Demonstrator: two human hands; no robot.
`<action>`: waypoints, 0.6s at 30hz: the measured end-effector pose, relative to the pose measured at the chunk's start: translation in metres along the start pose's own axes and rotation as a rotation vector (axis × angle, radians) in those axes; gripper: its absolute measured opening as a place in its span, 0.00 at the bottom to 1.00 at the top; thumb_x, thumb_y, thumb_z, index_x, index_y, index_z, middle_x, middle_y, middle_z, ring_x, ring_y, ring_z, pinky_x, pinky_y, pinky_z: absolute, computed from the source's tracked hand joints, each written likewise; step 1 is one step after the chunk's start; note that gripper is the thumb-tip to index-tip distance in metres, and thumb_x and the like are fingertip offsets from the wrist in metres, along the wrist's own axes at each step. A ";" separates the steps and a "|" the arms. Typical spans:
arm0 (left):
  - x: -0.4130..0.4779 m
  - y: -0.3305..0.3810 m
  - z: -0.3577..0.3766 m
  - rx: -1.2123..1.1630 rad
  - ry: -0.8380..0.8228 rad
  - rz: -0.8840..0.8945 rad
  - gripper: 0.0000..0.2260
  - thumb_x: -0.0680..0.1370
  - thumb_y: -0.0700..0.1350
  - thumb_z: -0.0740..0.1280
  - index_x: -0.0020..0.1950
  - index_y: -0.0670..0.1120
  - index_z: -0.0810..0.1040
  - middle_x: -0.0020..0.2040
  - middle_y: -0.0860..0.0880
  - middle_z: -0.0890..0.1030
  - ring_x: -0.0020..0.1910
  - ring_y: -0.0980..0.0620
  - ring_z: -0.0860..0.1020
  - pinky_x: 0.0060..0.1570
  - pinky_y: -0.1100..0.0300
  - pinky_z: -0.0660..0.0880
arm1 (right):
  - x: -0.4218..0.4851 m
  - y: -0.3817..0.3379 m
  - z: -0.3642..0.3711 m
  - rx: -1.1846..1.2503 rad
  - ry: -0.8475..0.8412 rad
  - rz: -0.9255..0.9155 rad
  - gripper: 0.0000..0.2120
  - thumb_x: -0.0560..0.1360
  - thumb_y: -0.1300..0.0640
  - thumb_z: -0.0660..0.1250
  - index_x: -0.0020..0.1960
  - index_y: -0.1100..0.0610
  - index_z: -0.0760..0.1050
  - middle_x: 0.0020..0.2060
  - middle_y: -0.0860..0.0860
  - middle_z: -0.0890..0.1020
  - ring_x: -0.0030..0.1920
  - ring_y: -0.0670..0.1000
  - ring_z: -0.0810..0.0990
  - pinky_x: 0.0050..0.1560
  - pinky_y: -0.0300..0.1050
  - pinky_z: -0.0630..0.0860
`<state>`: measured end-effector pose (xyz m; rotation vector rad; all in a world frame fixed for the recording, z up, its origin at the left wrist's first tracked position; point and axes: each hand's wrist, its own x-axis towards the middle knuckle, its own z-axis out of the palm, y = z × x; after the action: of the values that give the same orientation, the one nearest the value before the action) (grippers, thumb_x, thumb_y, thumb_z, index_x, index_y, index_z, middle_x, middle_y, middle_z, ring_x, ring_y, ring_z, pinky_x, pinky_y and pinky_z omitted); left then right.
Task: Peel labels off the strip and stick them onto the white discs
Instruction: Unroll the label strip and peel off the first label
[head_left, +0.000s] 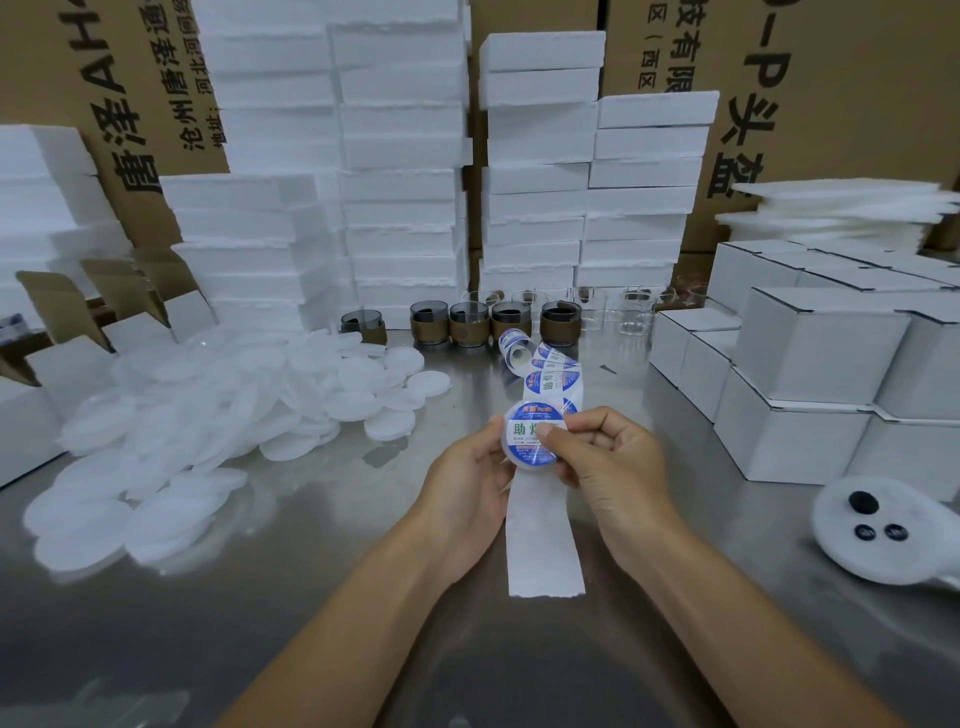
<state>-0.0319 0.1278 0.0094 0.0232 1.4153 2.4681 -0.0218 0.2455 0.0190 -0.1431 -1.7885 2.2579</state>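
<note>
My left hand (467, 483) holds a white disc (524, 441) by its edge above the steel table. A round blue-and-white label with green characters lies on the disc's face. The thumb of my right hand (608, 462) presses on that label, the other fingers curled behind the disc. The label strip (545, 540) runs under my hands: bare white backing toward me, printed labels (550, 382) farther away, ending in a small roll (514, 348). A big heap of plain white discs (208, 415) lies to the left.
Small white boxes (810, 374) are stacked at the right, with a white tray (883, 530) holding black buttons near the right edge. Dark and clear glass cups (472, 322) line the back, before tall foam-block stacks (400, 171) and cardboard cartons. Open cartons stand far left.
</note>
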 end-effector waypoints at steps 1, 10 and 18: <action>0.000 0.000 0.000 -0.003 -0.009 0.002 0.14 0.81 0.49 0.56 0.54 0.44 0.79 0.44 0.48 0.85 0.43 0.54 0.83 0.41 0.61 0.79 | 0.000 0.000 0.000 -0.002 0.006 -0.001 0.09 0.67 0.66 0.74 0.37 0.59 0.74 0.27 0.53 0.80 0.21 0.42 0.73 0.24 0.32 0.70; 0.000 -0.002 0.000 0.132 -0.039 0.089 0.14 0.81 0.50 0.57 0.52 0.45 0.80 0.44 0.48 0.85 0.41 0.56 0.84 0.36 0.66 0.78 | 0.001 0.002 0.001 -0.046 0.051 -0.032 0.09 0.67 0.64 0.75 0.37 0.59 0.75 0.26 0.51 0.80 0.21 0.41 0.75 0.24 0.31 0.71; -0.002 -0.005 0.000 0.293 0.011 0.190 0.12 0.80 0.47 0.61 0.53 0.42 0.81 0.48 0.44 0.85 0.45 0.52 0.82 0.46 0.64 0.78 | 0.004 0.003 -0.002 -0.203 0.023 -0.113 0.07 0.73 0.58 0.70 0.38 0.60 0.76 0.26 0.51 0.81 0.22 0.45 0.75 0.29 0.37 0.74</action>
<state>-0.0285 0.1298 0.0056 0.2161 1.8448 2.3822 -0.0252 0.2479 0.0161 -0.1027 -1.9593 1.9884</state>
